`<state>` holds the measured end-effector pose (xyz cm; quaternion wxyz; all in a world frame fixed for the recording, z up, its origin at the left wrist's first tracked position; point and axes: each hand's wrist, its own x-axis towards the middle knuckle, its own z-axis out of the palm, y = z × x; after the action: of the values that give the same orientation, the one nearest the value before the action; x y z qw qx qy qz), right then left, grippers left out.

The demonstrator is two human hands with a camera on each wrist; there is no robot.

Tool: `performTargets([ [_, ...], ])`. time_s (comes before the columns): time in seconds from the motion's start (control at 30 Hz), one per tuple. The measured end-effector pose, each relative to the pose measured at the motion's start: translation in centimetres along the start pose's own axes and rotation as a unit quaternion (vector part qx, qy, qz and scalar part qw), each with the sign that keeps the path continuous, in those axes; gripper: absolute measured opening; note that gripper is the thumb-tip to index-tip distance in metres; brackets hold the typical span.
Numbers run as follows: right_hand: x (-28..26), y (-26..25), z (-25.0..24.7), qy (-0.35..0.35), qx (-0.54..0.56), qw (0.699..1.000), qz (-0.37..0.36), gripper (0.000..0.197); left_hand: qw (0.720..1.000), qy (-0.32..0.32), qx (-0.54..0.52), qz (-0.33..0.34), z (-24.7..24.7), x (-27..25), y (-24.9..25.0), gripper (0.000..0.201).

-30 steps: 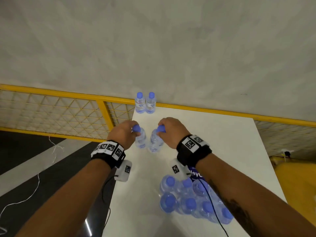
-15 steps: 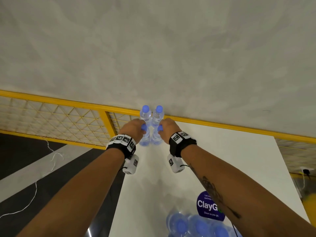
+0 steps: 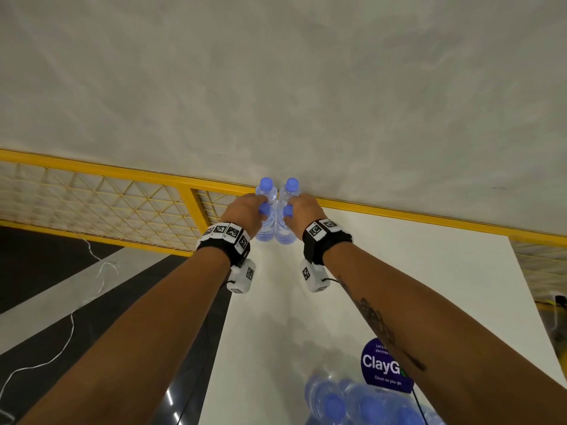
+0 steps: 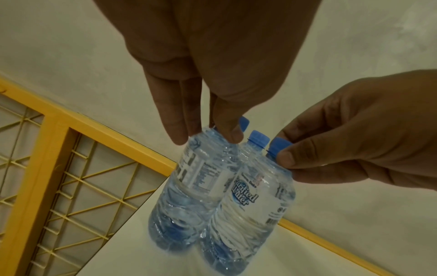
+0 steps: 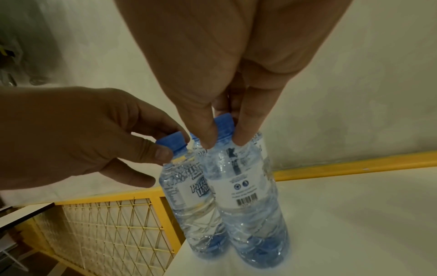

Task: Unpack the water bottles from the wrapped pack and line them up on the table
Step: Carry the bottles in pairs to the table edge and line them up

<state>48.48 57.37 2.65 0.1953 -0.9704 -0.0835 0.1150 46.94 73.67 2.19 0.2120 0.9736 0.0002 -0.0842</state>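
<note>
Two clear water bottles with blue caps [image 3: 266, 183] [image 3: 291, 183] stand side by side at the far edge of the white table [image 3: 399, 271]. Right in front of them are two more. My left hand [image 3: 260, 210] pinches the neck of the left bottle [image 4: 196, 177], and my right hand [image 3: 291, 210] pinches the cap of the right bottle [image 5: 246, 186]. Both held bottles are upright, touching each other, with their bases down at the table top. The wrapped pack [image 3: 352, 403] of remaining bottles lies near me at the bottom of the head view, partly cut off.
A yellow railing with mesh panels [image 3: 122, 204] runs just behind the table's far edge, before a pale wall. The table's left edge [image 3: 227, 302] drops to a dark floor. A round purple ClayGo sticker [image 3: 380, 369] sits on the table by the pack.
Both hands carried their bottles away from the pack to the far edge and brought them down just in front of the two standing bottles. The pack slid to the bottom of the view.
</note>
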Motion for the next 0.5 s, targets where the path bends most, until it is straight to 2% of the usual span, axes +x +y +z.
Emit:
performTargets([
  [0.13,0.2,-0.2,-0.1,0.002,-0.005,1.0,-0.006,0.018,1.0,-0.008,0.008,0.01,-0.4,0.5,0.1,0.032],
  [0.33,0.7,0.0,0.0,0.002,0.035,0.999,0.023,0.012,1.0,-0.019,0.012,0.001,-0.8,1.1,0.0,0.03],
  [0.4,0.5,-0.1,0.0,-0.001,0.041,0.999,0.021,0.017,1.0,-0.021,0.005,-0.007,-0.8,1.1,-0.1,0.038],
  [0.5,-0.9,-0.1,-0.2,-0.001,0.041,0.999,0.024,0.038,1.0,-0.025,0.001,-0.01,-0.6,0.7,-0.3,0.055],
])
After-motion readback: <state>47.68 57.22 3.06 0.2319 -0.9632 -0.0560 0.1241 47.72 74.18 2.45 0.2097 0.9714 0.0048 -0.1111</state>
